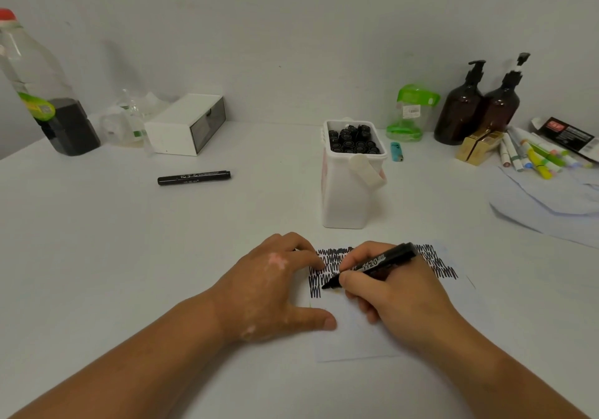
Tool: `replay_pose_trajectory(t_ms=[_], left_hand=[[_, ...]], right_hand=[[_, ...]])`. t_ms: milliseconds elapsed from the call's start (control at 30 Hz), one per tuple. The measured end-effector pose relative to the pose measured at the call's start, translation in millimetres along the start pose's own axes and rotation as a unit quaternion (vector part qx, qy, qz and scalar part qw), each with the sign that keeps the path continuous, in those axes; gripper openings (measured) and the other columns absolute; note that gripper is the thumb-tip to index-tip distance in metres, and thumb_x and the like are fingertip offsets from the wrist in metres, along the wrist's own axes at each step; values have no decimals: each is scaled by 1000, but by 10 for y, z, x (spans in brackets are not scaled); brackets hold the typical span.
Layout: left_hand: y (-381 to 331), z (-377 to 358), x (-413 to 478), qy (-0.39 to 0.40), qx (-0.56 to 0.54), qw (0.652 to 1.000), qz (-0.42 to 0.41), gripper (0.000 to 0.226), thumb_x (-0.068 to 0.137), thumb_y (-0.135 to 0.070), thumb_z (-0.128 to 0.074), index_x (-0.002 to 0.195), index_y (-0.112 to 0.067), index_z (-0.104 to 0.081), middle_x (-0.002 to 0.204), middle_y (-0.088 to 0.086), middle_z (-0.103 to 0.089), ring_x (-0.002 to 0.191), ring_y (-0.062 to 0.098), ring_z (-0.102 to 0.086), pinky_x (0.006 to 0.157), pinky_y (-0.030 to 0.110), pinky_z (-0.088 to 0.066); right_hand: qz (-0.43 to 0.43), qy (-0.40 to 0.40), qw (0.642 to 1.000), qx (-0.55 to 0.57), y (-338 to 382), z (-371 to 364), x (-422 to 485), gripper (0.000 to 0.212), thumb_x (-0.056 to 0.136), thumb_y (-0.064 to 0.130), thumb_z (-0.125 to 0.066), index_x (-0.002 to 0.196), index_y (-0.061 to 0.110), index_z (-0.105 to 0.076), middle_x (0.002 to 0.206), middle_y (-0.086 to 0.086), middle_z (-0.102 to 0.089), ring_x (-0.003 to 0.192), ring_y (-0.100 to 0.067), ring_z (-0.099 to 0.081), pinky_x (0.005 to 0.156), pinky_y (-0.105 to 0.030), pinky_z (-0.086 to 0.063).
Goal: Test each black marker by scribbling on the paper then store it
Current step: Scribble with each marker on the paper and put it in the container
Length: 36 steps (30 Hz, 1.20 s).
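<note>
My right hand (393, 292) grips an uncapped black marker (377, 264) like a pen, its tip touching the white paper (359, 337) at the left end of several rows of black scribble. My left hand (275, 284) lies on the paper's left edge, fingers spread, thumb pressing the sheet. Whether it holds a cap is hidden. Behind the paper stands a white container (348, 191) holding several black markers, caps up. A capped black marker (193, 178) lies alone on the table at the far left.
At the back left stand a large bottle (42, 94) with dark liquid and a white drawer box (184, 125). At the back right are a green-lidded jar (410, 113), two brown pump bottles (479, 107), a blue lighter (396, 151), coloured markers (534, 156) and a folded cloth (544, 204).
</note>
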State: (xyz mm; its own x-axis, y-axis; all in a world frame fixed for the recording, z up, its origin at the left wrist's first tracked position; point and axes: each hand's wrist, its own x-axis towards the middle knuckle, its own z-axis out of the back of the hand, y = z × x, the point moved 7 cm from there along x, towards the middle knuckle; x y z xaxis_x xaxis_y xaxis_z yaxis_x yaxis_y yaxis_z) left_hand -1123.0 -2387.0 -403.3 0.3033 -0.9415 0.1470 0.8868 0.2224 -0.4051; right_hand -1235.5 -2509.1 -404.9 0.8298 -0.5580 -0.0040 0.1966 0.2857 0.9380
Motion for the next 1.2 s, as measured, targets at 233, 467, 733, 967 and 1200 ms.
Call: replay_pose_trajectory(t_ms=[233, 467, 733, 967, 1200], left_hand=[[2, -2, 6, 3, -2, 1000, 3, 77, 64, -82, -64, 127, -37, -58, 124, -25, -47, 116, 0, -45, 101, 24, -41], [4, 2, 3, 0, 0, 1000, 3, 77, 64, -82, -64, 127, -37, -58, 124, -25, -47, 117, -1, -45, 101, 23, -41], [0, 3, 9, 3, 2, 1000, 4, 76, 64, -81, -65, 126, -38, -58, 125, -25, -47, 117, -2, -45, 101, 23, -41], [6, 0, 7, 5, 0, 1000, 7, 77, 64, -82, -64, 127, -38, -58, 125, -25, -46, 117, -2, -44, 102, 23, -42], [5, 2, 7, 8, -2, 1000, 10, 76, 64, -81, -65, 127, -38, -58, 125, -25, -46, 117, -2, -45, 101, 24, -42]], right_hand=[[5, -6, 1000, -23, 1, -6, 1, 15, 70, 32, -71, 84, 27, -74, 60, -11, -68, 42, -15, -57, 46, -23, -49], [6, 1, 999, -52, -2, -5, 5, 12, 70, 32, -70, 81, 28, -73, 55, -1, -66, 41, -14, -58, 45, -22, -47], [-4, -2, 999, -52, -18, 2, 15, 16, 66, 32, -67, 80, 28, -73, 55, 0, -66, 42, -14, -59, 46, -26, -50], [-8, 0, 999, -47, -1, 16, 12, 10, 69, 26, -67, 78, 25, -72, 54, 1, -65, 42, -12, -57, 45, -22, -47], [-6, -18, 999, -49, -1, 43, 13, 7, 78, 21, -71, 74, 27, -71, 55, 2, -67, 44, -11, -58, 45, -21, -47]])
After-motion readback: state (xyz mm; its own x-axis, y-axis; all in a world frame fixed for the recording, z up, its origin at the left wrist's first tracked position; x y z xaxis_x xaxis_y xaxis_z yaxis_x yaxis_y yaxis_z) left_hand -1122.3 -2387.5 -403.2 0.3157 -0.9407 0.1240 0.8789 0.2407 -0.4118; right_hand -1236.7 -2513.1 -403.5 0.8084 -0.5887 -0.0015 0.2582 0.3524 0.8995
